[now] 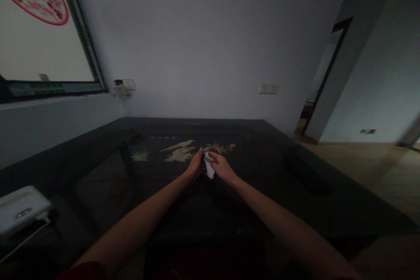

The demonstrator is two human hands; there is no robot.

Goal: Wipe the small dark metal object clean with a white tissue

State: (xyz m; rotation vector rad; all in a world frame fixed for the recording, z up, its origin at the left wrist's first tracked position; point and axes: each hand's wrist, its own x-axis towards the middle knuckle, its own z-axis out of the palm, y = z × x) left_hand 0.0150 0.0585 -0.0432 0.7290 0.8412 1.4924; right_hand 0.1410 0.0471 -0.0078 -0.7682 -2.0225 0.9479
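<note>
Both hands meet above the middle of a dark glossy table. My right hand is closed on a white piece of tissue or cloth, whose loose end hangs down between the hands. Curled round the side of a small dark object with a shiny rounded rim is my left hand. The tissue touches this object near its rim. Its exact kind is too dark and too covered by my fingers to make out.
Pale bird and flower pictures decorate the tabletop beyond my hands. A white box-shaped device with a cable lies at the left edge. Dark and elongated, another thing rests on the right. The wall borders the table's far side.
</note>
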